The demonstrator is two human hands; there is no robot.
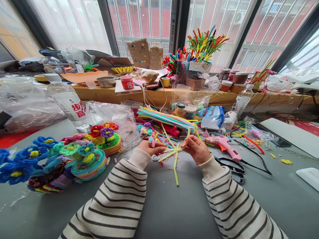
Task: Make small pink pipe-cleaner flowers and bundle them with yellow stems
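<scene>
Pale yellow pipe cleaners [175, 166] cross at a middle point and spread out like a star between my hands. My left hand [151, 147] pinches one arm of the star from the left; a small pink and blue piece shows at its fingers. With thumb and forefinger, my right hand [196, 148] grips the star on the right side, where one strand stands upright. Another strand hangs down toward the grey table. A silvery ring [155, 158] lies just below my left fingers. Close to my right wrist are black-handled scissors [233, 169] and a pink glue gun [227, 146].
Pipe-cleaner flowers [33, 152] and round coiled baskets [93, 166] stand at left. Behind my hands lies a bundle of pastel pipe cleaners [166, 118]. Water bottles [67, 101], a blue packet [213, 117] and plastic bags [113, 116] line the back. The glue gun's black cord [259, 167] loops at right.
</scene>
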